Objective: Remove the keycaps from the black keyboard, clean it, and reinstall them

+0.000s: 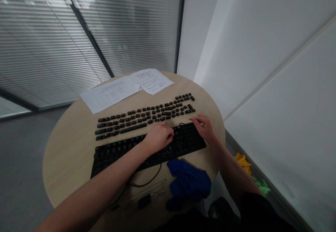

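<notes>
A black keyboard base (183, 142) lies tilted across the round table, with its right part bare of keycaps. Loose black keycaps (133, 129) stand in rows just beyond it. My left hand (159, 135) rests over the middle of the keyboard, its fingers curled together; whatever they hold, if anything, is hidden. At the keyboard's upper right corner is my right hand (204, 125), thumb and fingertips pinched near the edge; anything between them is too small to make out.
Printed sheets (110, 93) lie at the table's (60, 155) far edge. A blue cloth (187, 181), a cable (149, 181) and a small dark item (144, 201) are nearest me. Orange (243, 162) and green cloths (261, 185) lie low by the wall.
</notes>
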Demonstrator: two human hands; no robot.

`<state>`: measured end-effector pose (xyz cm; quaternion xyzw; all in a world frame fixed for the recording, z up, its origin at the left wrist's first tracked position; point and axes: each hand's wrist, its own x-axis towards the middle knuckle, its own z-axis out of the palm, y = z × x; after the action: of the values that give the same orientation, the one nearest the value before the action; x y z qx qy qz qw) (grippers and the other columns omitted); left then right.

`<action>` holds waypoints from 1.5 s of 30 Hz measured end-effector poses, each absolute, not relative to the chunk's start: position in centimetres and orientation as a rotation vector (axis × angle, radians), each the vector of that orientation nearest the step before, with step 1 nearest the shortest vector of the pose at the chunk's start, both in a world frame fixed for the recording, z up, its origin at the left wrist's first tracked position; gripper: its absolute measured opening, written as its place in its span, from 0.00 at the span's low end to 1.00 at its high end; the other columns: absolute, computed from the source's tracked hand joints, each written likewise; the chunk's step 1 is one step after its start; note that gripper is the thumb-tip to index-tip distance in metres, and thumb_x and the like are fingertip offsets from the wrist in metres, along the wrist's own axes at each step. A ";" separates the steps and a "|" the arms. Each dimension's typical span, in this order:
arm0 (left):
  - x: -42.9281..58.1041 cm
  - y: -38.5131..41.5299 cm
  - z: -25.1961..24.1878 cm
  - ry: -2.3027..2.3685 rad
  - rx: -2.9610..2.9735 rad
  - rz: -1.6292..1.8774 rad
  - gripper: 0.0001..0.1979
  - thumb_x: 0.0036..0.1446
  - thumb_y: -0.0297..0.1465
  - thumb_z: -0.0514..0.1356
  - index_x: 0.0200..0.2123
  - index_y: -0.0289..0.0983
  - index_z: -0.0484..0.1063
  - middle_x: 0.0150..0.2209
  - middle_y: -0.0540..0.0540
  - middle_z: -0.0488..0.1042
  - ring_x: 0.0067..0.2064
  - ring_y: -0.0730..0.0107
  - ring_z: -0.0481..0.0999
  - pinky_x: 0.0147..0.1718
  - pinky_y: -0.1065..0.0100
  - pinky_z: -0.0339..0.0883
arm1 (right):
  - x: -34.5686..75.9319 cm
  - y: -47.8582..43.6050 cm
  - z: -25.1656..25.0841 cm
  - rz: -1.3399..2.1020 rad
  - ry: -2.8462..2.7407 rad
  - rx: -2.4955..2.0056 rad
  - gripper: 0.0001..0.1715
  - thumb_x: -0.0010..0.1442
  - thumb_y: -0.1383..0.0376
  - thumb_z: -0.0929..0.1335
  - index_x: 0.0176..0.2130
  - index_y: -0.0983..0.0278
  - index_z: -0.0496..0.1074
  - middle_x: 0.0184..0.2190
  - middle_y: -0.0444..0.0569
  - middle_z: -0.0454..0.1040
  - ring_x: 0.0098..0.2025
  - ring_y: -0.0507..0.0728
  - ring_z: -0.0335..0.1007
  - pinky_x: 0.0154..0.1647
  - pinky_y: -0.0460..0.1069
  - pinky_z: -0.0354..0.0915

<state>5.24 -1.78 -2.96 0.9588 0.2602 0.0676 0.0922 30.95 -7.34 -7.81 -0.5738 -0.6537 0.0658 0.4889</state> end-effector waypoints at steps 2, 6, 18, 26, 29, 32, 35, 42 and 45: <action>5.0 -1.9 -3.0 0.763 2.872 0.214 0.05 0.62 0.28 0.64 0.36 0.40 0.82 0.35 0.46 0.83 0.42 0.57 0.76 0.42 0.60 0.66 | 30.9 -7.2 -8.1 0.170 -1.599 -1.414 0.17 0.69 0.59 0.67 0.35 0.60 0.84 0.28 0.50 0.80 0.32 0.58 0.75 0.38 0.53 0.70; 4.9 -2.1 -3.0 0.797 2.936 0.231 0.07 0.65 0.31 0.63 0.37 0.41 0.83 0.39 0.43 0.81 0.45 0.55 0.73 0.43 0.59 0.65 | 30.5 -7.1 -8.6 0.178 -1.620 -1.435 0.17 0.68 0.59 0.67 0.34 0.60 0.83 0.29 0.50 0.81 0.34 0.59 0.77 0.40 0.53 0.71; 1.0 -3.5 -1.0 0.721 2.889 0.382 0.11 0.67 0.31 0.61 0.49 0.40 0.83 0.42 0.43 0.79 0.45 0.57 0.77 0.46 0.59 0.72 | 32.4 0.4 -4.2 0.017 -1.968 -1.691 0.12 0.66 0.64 0.70 0.45 0.60 0.84 0.41 0.52 0.84 0.44 0.60 0.78 0.51 0.54 0.70; -4.4 -4.5 -1.4 0.961 2.841 0.834 0.16 0.71 0.34 0.55 0.40 0.37 0.82 0.35 0.44 0.83 0.36 0.60 0.81 0.37 0.61 0.75 | 32.5 11.1 -2.2 0.010 -2.158 -1.970 0.10 0.62 0.65 0.74 0.43 0.59 0.86 0.44 0.53 0.85 0.50 0.62 0.79 0.57 0.54 0.69; -5.3 -4.4 -1.0 1.031 2.797 0.984 0.18 0.72 0.36 0.53 0.40 0.37 0.83 0.33 0.44 0.83 0.34 0.62 0.81 0.35 0.63 0.75 | 32.6 12.3 -2.2 0.057 -2.223 -2.039 0.08 0.60 0.64 0.76 0.41 0.59 0.86 0.42 0.52 0.86 0.47 0.61 0.79 0.54 0.53 0.70; -5.8 -4.4 -1.0 1.087 2.692 1.092 0.18 0.72 0.36 0.54 0.40 0.38 0.83 0.34 0.44 0.85 0.35 0.63 0.83 0.36 0.65 0.76 | 33.0 12.9 -2.6 0.102 -2.273 -2.061 0.10 0.60 0.66 0.75 0.43 0.61 0.86 0.40 0.53 0.85 0.44 0.61 0.79 0.51 0.53 0.70; -5.7 -4.2 -1.4 1.088 2.611 1.082 0.17 0.71 0.37 0.55 0.42 0.38 0.84 0.37 0.44 0.86 0.38 0.62 0.84 0.40 0.64 0.77 | 33.4 13.7 -3.4 0.130 -2.304 -2.058 0.11 0.60 0.65 0.75 0.44 0.61 0.86 0.38 0.53 0.85 0.42 0.61 0.79 0.49 0.54 0.70; -5.6 -3.8 -1.9 1.122 2.528 1.052 0.16 0.70 0.36 0.56 0.40 0.38 0.83 0.38 0.45 0.86 0.38 0.63 0.85 0.38 0.65 0.77 | 32.7 14.1 -3.3 0.080 -2.213 -2.006 0.12 0.61 0.63 0.74 0.44 0.62 0.86 0.34 0.54 0.84 0.38 0.62 0.78 0.47 0.56 0.71; -5.6 -3.5 -2.1 1.081 2.509 1.039 0.15 0.70 0.35 0.57 0.40 0.37 0.83 0.38 0.45 0.86 0.38 0.64 0.85 0.39 0.65 0.77 | 32.2 11.8 -1.9 0.047 -2.093 -1.852 0.12 0.62 0.62 0.74 0.44 0.62 0.86 0.33 0.53 0.83 0.37 0.62 0.78 0.47 0.57 0.71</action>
<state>-5.62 -3.55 -2.06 0.8533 0.3675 0.3533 0.1090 32.17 11.85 -1.92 -0.6527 -0.7377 0.0164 0.1721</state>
